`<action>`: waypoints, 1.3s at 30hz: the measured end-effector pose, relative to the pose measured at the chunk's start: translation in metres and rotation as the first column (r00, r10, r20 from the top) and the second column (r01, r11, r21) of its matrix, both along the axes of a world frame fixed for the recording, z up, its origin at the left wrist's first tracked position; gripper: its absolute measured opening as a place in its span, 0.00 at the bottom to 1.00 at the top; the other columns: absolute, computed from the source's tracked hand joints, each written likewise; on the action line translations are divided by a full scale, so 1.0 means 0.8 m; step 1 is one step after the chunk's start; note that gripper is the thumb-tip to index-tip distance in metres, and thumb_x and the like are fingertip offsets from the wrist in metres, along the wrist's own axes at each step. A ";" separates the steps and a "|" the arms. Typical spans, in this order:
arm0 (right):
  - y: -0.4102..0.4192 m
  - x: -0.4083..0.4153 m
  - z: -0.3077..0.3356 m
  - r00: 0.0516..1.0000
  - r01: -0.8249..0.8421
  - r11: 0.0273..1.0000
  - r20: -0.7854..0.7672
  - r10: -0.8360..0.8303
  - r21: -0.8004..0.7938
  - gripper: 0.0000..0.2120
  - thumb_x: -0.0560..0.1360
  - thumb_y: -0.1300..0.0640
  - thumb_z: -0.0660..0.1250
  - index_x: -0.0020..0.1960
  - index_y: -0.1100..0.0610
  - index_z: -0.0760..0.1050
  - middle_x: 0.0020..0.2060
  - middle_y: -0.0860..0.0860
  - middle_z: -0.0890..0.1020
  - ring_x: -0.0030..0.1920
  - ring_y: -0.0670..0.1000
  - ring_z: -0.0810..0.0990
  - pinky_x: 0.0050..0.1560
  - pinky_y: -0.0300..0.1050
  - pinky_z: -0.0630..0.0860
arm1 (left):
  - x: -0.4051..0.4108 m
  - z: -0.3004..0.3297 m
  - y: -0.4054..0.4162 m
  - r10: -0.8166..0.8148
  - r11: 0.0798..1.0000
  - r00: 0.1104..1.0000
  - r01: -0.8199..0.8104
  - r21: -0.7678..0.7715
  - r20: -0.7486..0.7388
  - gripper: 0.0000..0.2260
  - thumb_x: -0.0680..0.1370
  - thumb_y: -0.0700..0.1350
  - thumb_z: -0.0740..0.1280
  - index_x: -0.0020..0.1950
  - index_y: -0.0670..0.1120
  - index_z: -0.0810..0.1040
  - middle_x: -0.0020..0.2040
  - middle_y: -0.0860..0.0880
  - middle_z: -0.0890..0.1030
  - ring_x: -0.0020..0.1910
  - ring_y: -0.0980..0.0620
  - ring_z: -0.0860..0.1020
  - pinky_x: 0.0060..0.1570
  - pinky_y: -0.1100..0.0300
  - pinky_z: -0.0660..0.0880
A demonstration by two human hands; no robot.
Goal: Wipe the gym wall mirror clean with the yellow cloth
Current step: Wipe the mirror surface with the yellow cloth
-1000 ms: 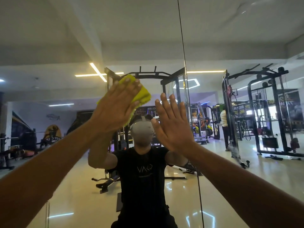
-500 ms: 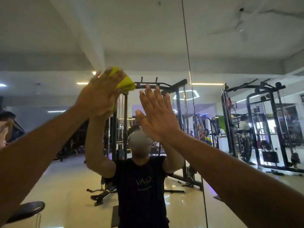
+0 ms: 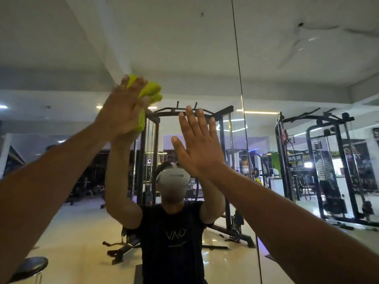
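Left hand presses the cloth high on the glass; right hand braces flat beside it.

The left hand (image 3: 121, 111) is raised up-left, fingers nearly straight, pinning the bunched yellow cloth (image 3: 149, 93) against the mirror (image 3: 184, 48); the cloth spills out past the fingertips and down the thumb side, so it sits between palm and glass, its long run roughly vertical. Lower and to the right, the right hand (image 3: 200, 144) is spread, fingers straight and slightly apart, holding nothing, apparently flat on the glass. Further right runs the mirror seam (image 3: 239, 68), a near-vertical line. The left hand alone carries the cloth, so I judge the next stroke will be its to make, with unwiped glass lying above and rightward towards the seam.
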State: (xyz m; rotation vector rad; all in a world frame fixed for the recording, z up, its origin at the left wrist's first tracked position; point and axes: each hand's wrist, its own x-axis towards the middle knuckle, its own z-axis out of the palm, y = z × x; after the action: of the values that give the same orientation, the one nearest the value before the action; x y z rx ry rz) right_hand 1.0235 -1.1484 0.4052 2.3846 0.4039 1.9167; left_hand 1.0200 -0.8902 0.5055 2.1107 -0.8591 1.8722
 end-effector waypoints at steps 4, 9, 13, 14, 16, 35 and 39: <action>-0.004 -0.009 0.001 0.998 -0.046 0.999 -0.046 0.046 0.001 0.36 0.90 0.35 0.46 0.91 0.49 0.40 0.90 0.49 0.38 0.88 0.53 0.32 0.88 0.65 0.37 | -0.005 -0.062 -0.066 -0.079 0.988 0.996 0.075 0.133 0.028 0.26 0.90 0.56 0.53 0.87 0.49 0.62 0.87 0.45 0.62 0.87 0.43 0.56 0.84 0.37 0.55; -0.027 -0.022 -0.025 0.993 -0.075 0.997 -0.092 0.077 0.024 0.37 0.88 0.34 0.41 0.91 0.50 0.39 0.89 0.48 0.36 0.88 0.51 0.30 0.88 0.64 0.38 | -0.004 -0.020 -0.035 0.129 0.952 0.981 -0.164 0.258 0.148 0.31 0.88 0.62 0.48 0.89 0.51 0.55 0.89 0.50 0.55 0.88 0.48 0.49 0.85 0.43 0.49; -0.052 -0.034 -0.048 0.992 -0.049 0.996 -0.116 0.057 0.072 0.40 0.86 0.30 0.36 0.91 0.51 0.40 0.89 0.48 0.35 0.88 0.51 0.30 0.88 0.65 0.39 | -0.012 -0.013 -0.076 -0.001 0.998 1.000 0.001 -0.058 -0.014 0.27 0.91 0.55 0.52 0.88 0.44 0.57 0.88 0.44 0.58 0.88 0.40 0.51 0.84 0.39 0.50; -0.057 -0.038 -0.056 0.991 -0.046 0.996 -0.120 0.055 0.076 0.41 0.85 0.29 0.35 0.91 0.51 0.40 0.89 0.48 0.36 0.88 0.51 0.30 0.88 0.65 0.39 | -0.016 -0.033 -0.097 -0.020 0.998 1.000 0.019 -0.053 -0.019 0.27 0.91 0.54 0.53 0.88 0.44 0.56 0.89 0.44 0.57 0.88 0.41 0.50 0.85 0.38 0.50; -0.068 -0.043 -0.076 0.991 -0.049 0.996 -0.117 0.057 0.071 0.39 0.87 0.31 0.38 0.91 0.51 0.40 0.89 0.48 0.37 0.88 0.51 0.30 0.88 0.64 0.37 | -0.023 -0.084 -0.125 -0.065 0.987 0.997 0.071 0.142 -0.043 0.28 0.91 0.53 0.55 0.89 0.46 0.55 0.89 0.47 0.54 0.89 0.45 0.46 0.86 0.42 0.48; -0.152 -0.088 -0.277 0.975 -0.017 1.000 -0.224 0.011 -0.023 0.35 0.90 0.42 0.53 0.91 0.56 0.46 0.90 0.53 0.42 0.90 0.57 0.38 0.87 0.69 0.45 | -0.026 -0.239 -0.139 0.086 0.829 0.995 -0.094 0.552 0.041 0.28 0.89 0.53 0.57 0.89 0.50 0.56 0.89 0.49 0.54 0.88 0.43 0.50 0.86 0.40 0.49; -0.162 -0.089 -0.315 0.974 0.005 1.000 -0.225 0.000 0.019 0.36 0.90 0.41 0.52 0.91 0.57 0.48 0.90 0.56 0.44 0.90 0.60 0.41 0.87 0.72 0.47 | -0.032 -0.317 -0.184 0.058 0.953 0.998 -0.046 0.298 -0.031 0.29 0.90 0.50 0.58 0.90 0.49 0.52 0.90 0.48 0.51 0.89 0.42 0.46 0.87 0.39 0.48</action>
State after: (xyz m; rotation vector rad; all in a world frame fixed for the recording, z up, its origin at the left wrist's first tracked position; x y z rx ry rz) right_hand 0.9520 -1.2780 0.1533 2.6232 0.3946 1.6605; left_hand 0.9945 -1.0371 0.2518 2.3547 -1.1499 1.8153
